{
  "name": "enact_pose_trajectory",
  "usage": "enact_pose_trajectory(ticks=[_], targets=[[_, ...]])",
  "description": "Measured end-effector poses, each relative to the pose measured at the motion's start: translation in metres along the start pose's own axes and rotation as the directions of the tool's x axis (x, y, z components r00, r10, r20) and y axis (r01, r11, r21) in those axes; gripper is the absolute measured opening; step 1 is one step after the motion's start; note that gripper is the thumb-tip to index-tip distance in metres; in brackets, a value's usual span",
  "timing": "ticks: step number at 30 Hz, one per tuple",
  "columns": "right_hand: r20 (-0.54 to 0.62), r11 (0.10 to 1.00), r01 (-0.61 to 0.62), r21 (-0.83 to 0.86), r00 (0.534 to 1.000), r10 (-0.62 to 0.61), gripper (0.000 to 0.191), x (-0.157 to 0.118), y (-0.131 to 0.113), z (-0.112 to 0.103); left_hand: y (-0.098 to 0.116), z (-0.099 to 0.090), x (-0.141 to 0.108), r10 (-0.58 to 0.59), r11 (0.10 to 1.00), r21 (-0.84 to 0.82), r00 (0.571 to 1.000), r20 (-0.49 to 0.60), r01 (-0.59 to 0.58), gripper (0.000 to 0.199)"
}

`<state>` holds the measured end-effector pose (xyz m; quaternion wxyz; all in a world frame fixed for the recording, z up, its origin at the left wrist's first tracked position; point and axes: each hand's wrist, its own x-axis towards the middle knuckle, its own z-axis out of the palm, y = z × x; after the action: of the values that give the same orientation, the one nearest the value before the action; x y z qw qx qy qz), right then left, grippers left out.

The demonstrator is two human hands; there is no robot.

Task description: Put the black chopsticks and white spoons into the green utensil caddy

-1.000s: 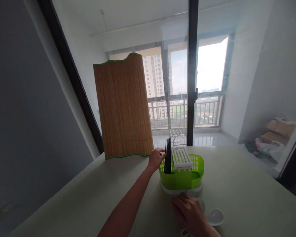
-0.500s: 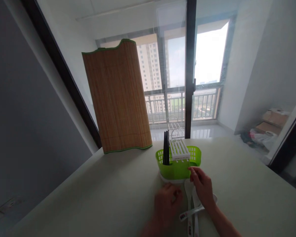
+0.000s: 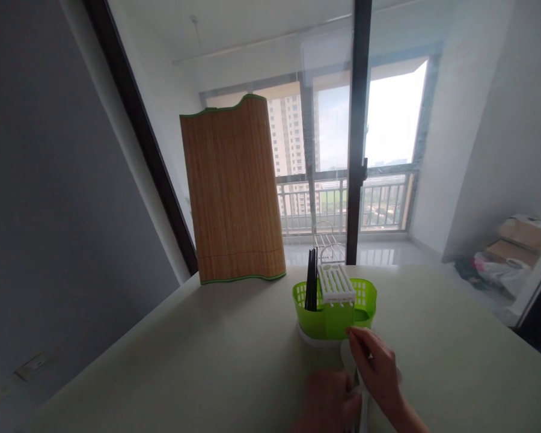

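A plain grey wall [image 3: 72, 240] borders a smooth pale surface [image 3: 198, 355]. On it stand a wavy brown bamboo mat edged in green [image 3: 234, 192], then a lime-green plastic basket [image 3: 338, 325] holding thin black sticks [image 3: 311, 279] upright beneath glass doors; cardboard boxes [image 3: 514, 252] lie farther right. The left hand [image 3: 329, 394], blurred, is over white spoons [image 3: 347, 353] before the basket; its grip cannot be told. The right hand [image 3: 376, 361] bends its fingers, fingertips near the thumb, above them; any hold is unclear.
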<state>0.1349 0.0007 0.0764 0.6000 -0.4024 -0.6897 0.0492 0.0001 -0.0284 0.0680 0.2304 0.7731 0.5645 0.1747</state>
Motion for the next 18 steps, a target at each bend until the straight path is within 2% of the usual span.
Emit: enact_pose_trajectory(ticks=[4,6,8,10,12,15,18], targets=[[-0.098,0.994,0.045,-0.101,0.994,-0.055,0.01,0.006,-0.001,-0.011,-0.018,-0.016,-0.014,-0.13,0.987,-0.115,0.984,-0.122,0.116,0.012],[-0.154,0.991,-0.002,-0.132,0.988,-0.018,0.013,0.01,-0.001,-0.013,-0.023,-0.023,-0.02,-0.151,0.974,-0.197,0.97,-0.192,0.113,0.016],[-0.143,0.99,-0.09,-0.109,0.987,0.074,0.022,0.012,0.0,-0.011,-0.026,-0.027,-0.023,-0.165,0.951,-0.296,0.96,-0.225,0.094,0.017],[-0.04,0.986,-0.161,-0.052,0.987,0.159,0.027,0.012,0.001,-0.006,-0.03,-0.026,-0.023,-0.16,0.918,-0.39,0.963,-0.215,0.066,0.017],[0.088,0.981,-0.193,-0.006,0.977,0.192,0.026,0.011,0.001,-0.001,-0.034,-0.022,-0.021,-0.153,0.884,-0.465,0.969,-0.193,0.047,0.017],[0.196,0.977,-0.214,0.008,0.958,0.209,0.03,0.013,-0.002,0.003,-0.042,-0.015,-0.016,-0.146,0.839,-0.543,0.973,-0.18,0.026,0.016],[0.294,0.986,-0.161,-0.042,0.941,0.167,0.028,0.024,-0.011,-0.002,-0.049,-0.01,-0.011,-0.149,0.827,-0.562,0.965,-0.215,0.002,0.015]])
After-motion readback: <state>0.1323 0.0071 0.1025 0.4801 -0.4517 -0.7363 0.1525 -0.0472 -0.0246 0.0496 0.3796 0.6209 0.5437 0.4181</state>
